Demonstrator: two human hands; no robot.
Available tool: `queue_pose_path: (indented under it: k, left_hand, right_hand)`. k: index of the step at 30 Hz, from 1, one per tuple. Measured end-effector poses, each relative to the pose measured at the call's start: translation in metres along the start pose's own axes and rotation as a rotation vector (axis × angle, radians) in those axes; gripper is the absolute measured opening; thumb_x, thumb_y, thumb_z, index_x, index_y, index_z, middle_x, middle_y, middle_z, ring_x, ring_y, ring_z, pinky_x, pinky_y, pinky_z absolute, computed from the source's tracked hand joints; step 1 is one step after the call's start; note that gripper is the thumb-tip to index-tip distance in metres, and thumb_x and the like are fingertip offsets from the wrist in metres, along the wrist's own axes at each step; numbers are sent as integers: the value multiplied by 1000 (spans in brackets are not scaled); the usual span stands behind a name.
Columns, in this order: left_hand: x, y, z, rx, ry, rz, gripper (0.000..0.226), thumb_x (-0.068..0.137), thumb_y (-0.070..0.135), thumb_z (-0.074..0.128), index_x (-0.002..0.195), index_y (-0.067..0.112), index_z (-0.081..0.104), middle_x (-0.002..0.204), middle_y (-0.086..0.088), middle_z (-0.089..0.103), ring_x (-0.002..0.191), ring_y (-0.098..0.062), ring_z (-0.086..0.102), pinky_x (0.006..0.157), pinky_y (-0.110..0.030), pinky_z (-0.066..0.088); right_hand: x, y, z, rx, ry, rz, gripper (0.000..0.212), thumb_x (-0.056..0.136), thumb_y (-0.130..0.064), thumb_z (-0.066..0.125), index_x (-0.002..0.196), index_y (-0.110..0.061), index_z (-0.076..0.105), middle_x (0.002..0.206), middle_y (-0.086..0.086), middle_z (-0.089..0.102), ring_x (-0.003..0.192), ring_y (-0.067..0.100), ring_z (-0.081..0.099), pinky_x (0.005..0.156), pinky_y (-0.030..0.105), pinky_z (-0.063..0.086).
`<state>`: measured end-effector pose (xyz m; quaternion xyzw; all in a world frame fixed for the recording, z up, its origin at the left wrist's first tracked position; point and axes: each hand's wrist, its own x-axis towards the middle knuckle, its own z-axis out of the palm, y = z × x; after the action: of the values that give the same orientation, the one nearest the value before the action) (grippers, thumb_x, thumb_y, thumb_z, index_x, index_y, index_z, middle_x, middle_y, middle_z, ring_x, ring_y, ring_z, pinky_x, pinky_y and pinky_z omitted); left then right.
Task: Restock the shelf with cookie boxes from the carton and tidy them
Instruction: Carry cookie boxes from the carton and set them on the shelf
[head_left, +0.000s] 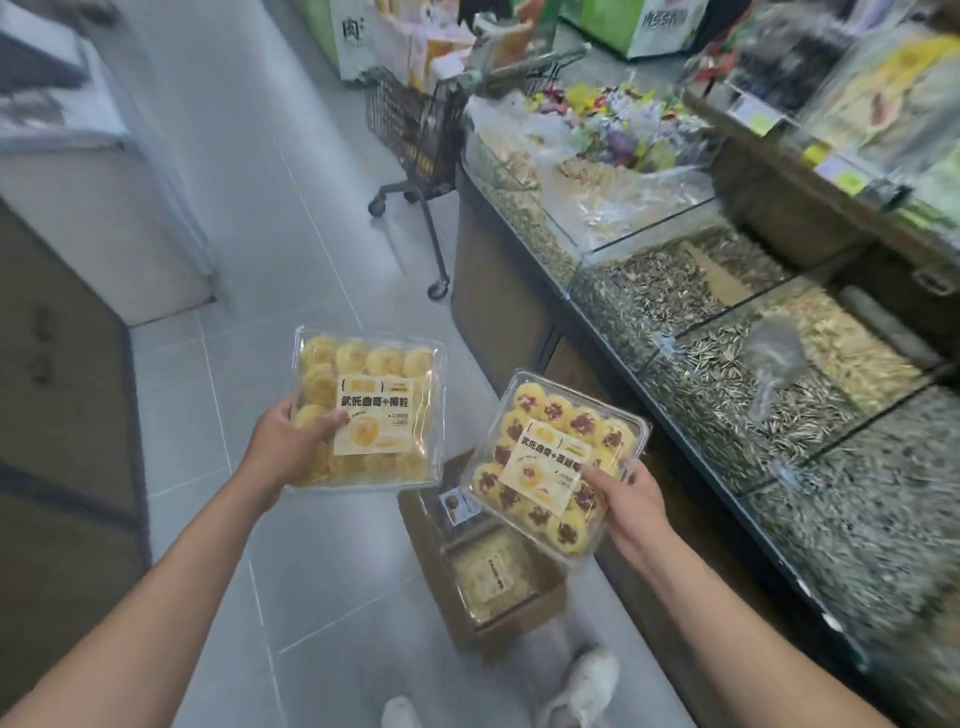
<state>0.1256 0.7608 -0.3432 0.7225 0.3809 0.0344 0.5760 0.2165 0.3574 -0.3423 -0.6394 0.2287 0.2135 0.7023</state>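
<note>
My left hand (288, 444) grips a clear plastic box of plain yellow cookies (374, 374) by its left edge, thumb on the lid. My right hand (631, 506) grips a second clear box of yellow cookies with red centres (545, 441) at its lower right corner, tilted. Both boxes are held above the aisle floor. Below them an open brown carton (540, 608) sits on the floor with more cookie boxes (488, 577) inside.
A glass-fronted bulk counter (571, 270) with sunflower seeds (753, 384) and wrapped sweets (613, 119) runs along the right. A loaded shopping cart (421, 135) stands ahead in the grey-tiled aisle. A white cabinet (104, 208) lies to the left. My white shoes (587, 680) stand beside the carton.
</note>
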Motion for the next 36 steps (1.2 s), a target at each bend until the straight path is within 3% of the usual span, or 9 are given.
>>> queue_pose_path:
  k: [5,10,13,16,19,22,26,29,36]
  left_hand:
    - [-13,46,3,2,-44,100,57,89,35,84,136,13,61,116,-9,75,91,-20,72,65,-30,54]
    - [-36,83,34,-4,-136,150,59,87,37,86,136,14,63,123,-11,74,87,-21,71,57,-27,51]
    - [-54,105,70,9,-191,193,54,87,39,85,130,14,64,112,-11,73,74,-21,64,49,-27,46]
    - [-81,127,112,26,-241,229,42,87,37,85,118,16,67,100,-8,75,75,-26,68,55,-35,52]
    - [-109,146,158,40,-291,250,44,77,46,90,107,18,73,96,-9,80,87,-37,77,75,-58,64]
    - [-134,164,210,39,-382,275,61,65,56,89,113,21,73,97,-3,82,90,-32,80,84,-59,63]
    - [-178,189,279,20,-474,326,31,86,37,86,112,27,70,101,0,82,93,-30,79,87,-59,63]
    - [-212,208,342,31,-553,360,27,88,37,84,110,30,70,101,4,82,95,-26,79,90,-57,62]
    - [-276,239,466,112,-685,475,84,71,68,84,138,22,60,128,0,72,117,-30,70,104,-58,54]
  right_hand:
    - [-30,-52,-9,41,-13,-139,36,94,-3,71,126,-16,64,117,12,78,106,31,76,94,53,59]
    - [-58,-91,-46,30,49,-284,28,94,-17,72,121,-20,65,102,5,81,92,21,79,71,37,65]
    - [-74,-107,-83,66,72,-321,25,96,-18,70,120,-23,65,105,7,81,96,24,79,83,46,63]
    - [-87,-122,-132,83,141,-374,23,97,-18,71,120,-21,67,102,3,81,92,19,79,72,36,65]
    - [-102,-136,-188,100,196,-410,19,97,-19,69,116,-17,68,98,2,82,87,16,79,67,32,64]
    - [-113,-146,-252,125,249,-433,21,96,-20,70,117,-15,68,102,6,81,89,20,79,77,41,64]
    - [-128,-154,-327,154,314,-472,32,96,-21,71,127,-14,66,106,7,81,96,24,79,82,44,62]
    - [-145,-158,-393,180,390,-503,32,95,-21,71,125,-14,66,105,8,81,98,26,78,77,41,64]
    - [-184,-156,-516,243,562,-523,26,96,-19,71,121,-16,68,102,9,81,94,25,79,71,39,64]
